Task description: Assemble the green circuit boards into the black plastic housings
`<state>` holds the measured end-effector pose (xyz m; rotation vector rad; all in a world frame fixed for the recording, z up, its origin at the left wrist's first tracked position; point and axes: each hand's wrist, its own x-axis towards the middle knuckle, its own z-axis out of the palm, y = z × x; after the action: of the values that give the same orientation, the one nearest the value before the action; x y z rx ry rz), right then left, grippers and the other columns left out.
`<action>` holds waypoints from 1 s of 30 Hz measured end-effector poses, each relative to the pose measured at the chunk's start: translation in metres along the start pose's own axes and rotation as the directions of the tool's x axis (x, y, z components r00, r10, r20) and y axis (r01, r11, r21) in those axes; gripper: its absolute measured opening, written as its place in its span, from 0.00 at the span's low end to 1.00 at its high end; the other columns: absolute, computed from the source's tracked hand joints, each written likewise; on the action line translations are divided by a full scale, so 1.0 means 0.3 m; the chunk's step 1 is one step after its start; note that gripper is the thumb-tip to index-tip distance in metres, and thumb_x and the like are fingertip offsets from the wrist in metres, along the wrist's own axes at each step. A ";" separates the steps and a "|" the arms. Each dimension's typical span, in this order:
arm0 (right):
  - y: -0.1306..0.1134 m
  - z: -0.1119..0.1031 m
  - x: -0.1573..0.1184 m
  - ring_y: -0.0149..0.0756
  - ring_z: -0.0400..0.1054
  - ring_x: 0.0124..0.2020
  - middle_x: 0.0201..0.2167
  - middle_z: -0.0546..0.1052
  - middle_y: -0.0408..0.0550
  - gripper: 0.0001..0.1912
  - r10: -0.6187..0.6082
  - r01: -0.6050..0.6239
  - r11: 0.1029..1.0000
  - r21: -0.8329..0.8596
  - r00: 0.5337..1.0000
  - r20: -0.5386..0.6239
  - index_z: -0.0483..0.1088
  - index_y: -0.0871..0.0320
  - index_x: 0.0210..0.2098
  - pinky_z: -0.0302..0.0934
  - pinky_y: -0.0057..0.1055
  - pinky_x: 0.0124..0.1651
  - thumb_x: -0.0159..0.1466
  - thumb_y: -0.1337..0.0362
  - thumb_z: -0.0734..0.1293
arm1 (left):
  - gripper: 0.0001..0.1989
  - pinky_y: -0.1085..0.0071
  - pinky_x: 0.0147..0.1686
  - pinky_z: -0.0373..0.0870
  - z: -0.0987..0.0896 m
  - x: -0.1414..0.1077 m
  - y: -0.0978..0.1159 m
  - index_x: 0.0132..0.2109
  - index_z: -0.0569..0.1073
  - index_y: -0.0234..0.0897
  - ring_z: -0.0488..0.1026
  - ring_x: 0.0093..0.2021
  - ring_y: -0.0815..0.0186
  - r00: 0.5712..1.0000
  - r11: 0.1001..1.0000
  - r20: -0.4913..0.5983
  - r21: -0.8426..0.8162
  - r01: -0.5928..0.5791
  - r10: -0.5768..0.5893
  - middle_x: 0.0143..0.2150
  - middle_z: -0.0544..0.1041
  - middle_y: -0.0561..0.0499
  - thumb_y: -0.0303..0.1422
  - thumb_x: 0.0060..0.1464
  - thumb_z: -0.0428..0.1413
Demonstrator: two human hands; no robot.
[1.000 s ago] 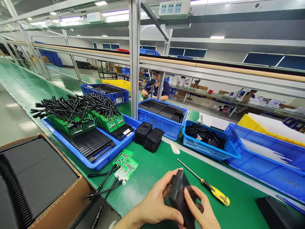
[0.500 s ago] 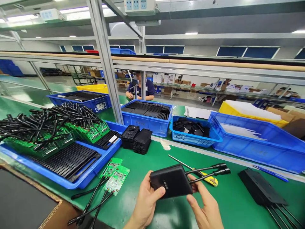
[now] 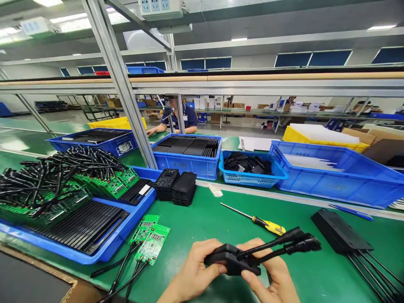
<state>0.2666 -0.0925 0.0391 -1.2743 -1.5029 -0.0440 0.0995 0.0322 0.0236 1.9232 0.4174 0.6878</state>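
A black plastic device case (image 3: 232, 260) is held between both hands above the green bench, turned so its edge faces me. Two thick black cables with connectors (image 3: 292, 242) stick out of its right side. My left hand (image 3: 202, 265) is closed on the left end, thumb along the near edge. My right hand (image 3: 271, 269) grips the right end, thumb at the lower edge and fingers behind, under the cables. Just beyond the case lies a screwdriver (image 3: 269, 225) with a yellow and black handle. To the left are two green circuit boards (image 3: 153, 244) with black leads.
A blue tray (image 3: 107, 248) at left holds black panels and cabled boards. Stacked black case halves (image 3: 183, 188) stand near a light-blue basket (image 3: 255, 179). Another cabled black case (image 3: 341, 231) and a blue pen (image 3: 352, 211) lie at right. A co-worker (image 3: 186, 118) sits across the bench.
The case has been tilted from showing its broad face with digit windows to showing its edge. My right hand has moved from near the cables onto the case. The view has shifted slightly right.
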 end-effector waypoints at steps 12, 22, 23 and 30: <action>0.001 0.020 0.032 0.37 0.69 0.34 0.33 0.74 0.48 0.12 -0.207 0.216 0.965 0.146 0.975 -0.077 0.72 0.52 0.51 0.67 0.36 0.35 0.68 0.62 0.65 | 0.18 0.71 0.33 0.60 0.037 -0.013 -0.022 0.36 0.79 0.37 0.70 0.31 0.62 0.998 0.997 -0.004 -0.023 -0.070 0.070 0.29 0.77 0.48 0.48 0.56 0.58; -0.052 0.037 0.046 0.33 0.59 0.26 0.22 0.63 0.41 0.13 -0.155 0.166 0.984 0.058 0.975 -0.162 0.65 0.55 0.28 0.61 0.34 0.32 0.68 0.60 0.65 | 0.09 0.70 0.36 0.66 0.066 -0.028 -0.024 0.46 0.78 0.42 0.76 0.35 0.60 0.976 0.975 -0.030 -0.048 -0.215 0.214 0.37 0.82 0.47 0.34 0.57 0.60; -0.052 0.042 0.044 0.33 0.59 0.26 0.21 0.63 0.41 0.13 -0.160 0.169 0.985 0.042 0.972 -0.174 0.64 0.55 0.27 0.61 0.34 0.32 0.68 0.61 0.64 | 0.09 0.70 0.35 0.66 0.072 -0.031 -0.028 0.46 0.78 0.42 0.77 0.35 0.60 0.973 0.973 -0.055 -0.049 -0.227 0.225 0.37 0.82 0.47 0.33 0.57 0.60; -0.028 0.008 0.029 0.36 0.70 0.34 0.35 0.74 0.46 0.18 -0.014 0.007 0.996 0.090 0.996 0.084 0.70 0.53 0.47 0.68 0.28 0.35 0.62 0.50 0.70 | 0.09 0.70 0.35 0.66 0.057 -0.037 -0.040 0.43 0.80 0.41 0.75 0.33 0.60 0.972 0.977 -0.146 -0.072 -0.199 0.187 0.33 0.81 0.47 0.37 0.56 0.60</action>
<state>0.2608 -0.0888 0.0493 -1.2090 -1.5664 0.0708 0.1017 0.0191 0.0040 1.8555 0.2827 0.9554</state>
